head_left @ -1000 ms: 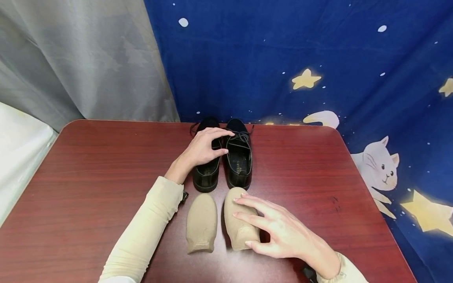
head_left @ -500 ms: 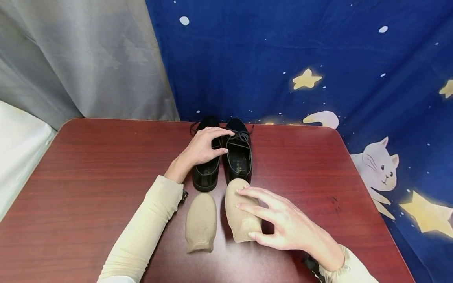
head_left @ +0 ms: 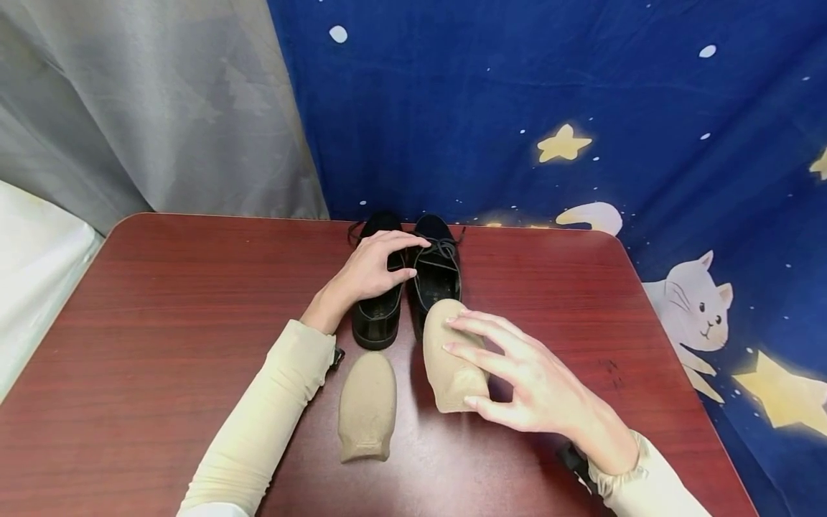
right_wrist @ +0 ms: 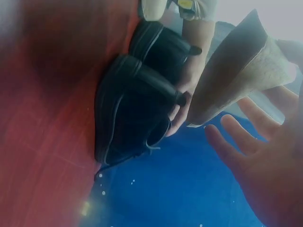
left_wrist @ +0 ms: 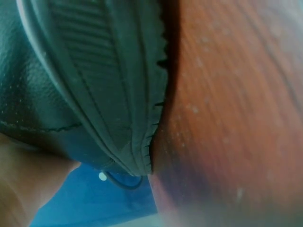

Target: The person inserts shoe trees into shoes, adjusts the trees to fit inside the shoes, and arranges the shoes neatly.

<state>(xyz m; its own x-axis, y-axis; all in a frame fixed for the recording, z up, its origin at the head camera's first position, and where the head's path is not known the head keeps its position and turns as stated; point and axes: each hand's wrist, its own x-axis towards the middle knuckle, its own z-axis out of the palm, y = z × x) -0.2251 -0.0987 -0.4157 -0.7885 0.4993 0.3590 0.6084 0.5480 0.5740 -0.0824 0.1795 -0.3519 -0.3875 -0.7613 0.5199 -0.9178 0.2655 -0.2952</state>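
Two black lace-up shoes stand side by side at the table's far edge, toes away. My left hand [head_left: 375, 267] lies across the left shoe [head_left: 376, 332], thumb and fingers spread apart, fingertips at the near side of the right shoe [head_left: 436, 278]. The left wrist view shows a shoe's side and sole [left_wrist: 109, 80] close up. My right hand [head_left: 539, 384] holds a tan molded shoe insert [head_left: 446, 359] between thumb and fingers, raised off the table, its rounded tip overlapping the right shoe's heel. A matching insert [head_left: 368, 406] lies behind the left shoe.
The reddish-brown wooden table [head_left: 213, 287] extends to both sides. Behind it hang a grey curtain [head_left: 181, 108] and a blue curtain [head_left: 452, 108] with stars and a cat. My left forearm's sleeve [head_left: 265, 416] runs along the left of the lying insert.
My right hand has lifted its insert off the table and carried it forward and slightly right, up to the right shoe's heel. The left hand has kept its place.
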